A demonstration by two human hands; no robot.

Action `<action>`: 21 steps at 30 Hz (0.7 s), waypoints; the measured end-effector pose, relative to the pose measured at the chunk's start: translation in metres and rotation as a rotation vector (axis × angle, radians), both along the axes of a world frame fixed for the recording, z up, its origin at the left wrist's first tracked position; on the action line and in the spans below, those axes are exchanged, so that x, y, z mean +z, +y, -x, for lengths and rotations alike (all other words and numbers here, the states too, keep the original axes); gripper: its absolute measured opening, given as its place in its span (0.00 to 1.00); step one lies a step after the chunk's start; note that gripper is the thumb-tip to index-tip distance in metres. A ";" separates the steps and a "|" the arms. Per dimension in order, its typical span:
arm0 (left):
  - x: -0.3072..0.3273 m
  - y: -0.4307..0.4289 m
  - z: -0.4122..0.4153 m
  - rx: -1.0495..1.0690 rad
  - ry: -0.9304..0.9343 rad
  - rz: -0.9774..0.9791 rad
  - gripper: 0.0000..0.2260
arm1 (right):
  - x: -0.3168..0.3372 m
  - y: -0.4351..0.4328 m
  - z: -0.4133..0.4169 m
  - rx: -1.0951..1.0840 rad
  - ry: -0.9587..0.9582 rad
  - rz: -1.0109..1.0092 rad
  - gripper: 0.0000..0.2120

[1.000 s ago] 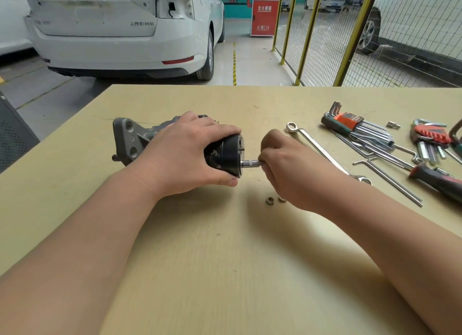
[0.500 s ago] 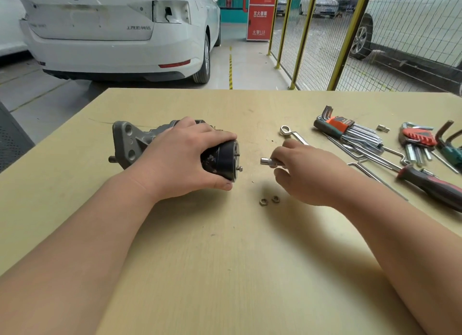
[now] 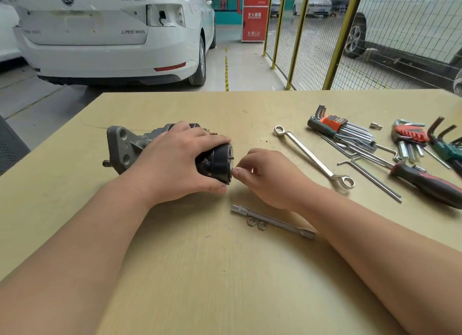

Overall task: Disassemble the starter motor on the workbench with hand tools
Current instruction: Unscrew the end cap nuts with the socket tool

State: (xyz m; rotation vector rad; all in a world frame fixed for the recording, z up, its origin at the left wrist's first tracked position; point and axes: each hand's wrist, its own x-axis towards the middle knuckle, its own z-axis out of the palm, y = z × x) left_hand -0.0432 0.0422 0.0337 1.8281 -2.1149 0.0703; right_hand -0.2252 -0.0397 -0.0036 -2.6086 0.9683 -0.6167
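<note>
Where the pale workbench (image 3: 225, 284) lies closest to us, our two bare forearms (image 3: 75, 247) reach forward across it. Just past them a slim steel socket wrench (image 3: 272, 221) lies flat below our right wrist, with two loose nuts (image 3: 250, 221) touching its near side. Our right hand (image 3: 270, 179) has its fingers curled, with thumb and forefinger brought together against the lower edge of the black end cap. We cannot tell whether they pinch anything there. Our left hand (image 3: 175, 164) wraps around the starter motor (image 3: 125, 147), fingers over the top and thumb under the cap. It grips the motor on its side on the bench, left of centre, with the grey mounting flange pointing left. A short stud sticks out of the end face above our right thumb. Beyond the right hand a ring spanner (image 3: 312, 154) lies slantwise. Further right are two sets of hex keys (image 3: 342, 129), some loose bent keys and a screwdriver (image 3: 430, 184) with a red and black handle. Behind the bench we see a white car (image 3: 100, 34), a red cabinet (image 3: 254, 12) and a mesh fence (image 3: 325, 34) with yellow posts.
</note>
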 end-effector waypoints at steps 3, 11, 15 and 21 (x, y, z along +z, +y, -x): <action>0.000 -0.001 0.000 0.002 -0.003 -0.003 0.38 | -0.002 -0.001 0.000 0.008 -0.099 -0.033 0.02; -0.002 -0.001 0.003 0.001 -0.043 -0.005 0.38 | -0.001 -0.004 0.005 -0.021 -0.062 -0.130 0.07; -0.003 -0.001 0.004 0.001 -0.052 -0.012 0.38 | 0.001 0.001 0.002 -0.008 0.015 -0.105 0.15; -0.003 -0.001 0.004 0.001 -0.060 -0.013 0.39 | 0.001 0.001 0.000 -0.010 0.098 -0.097 0.16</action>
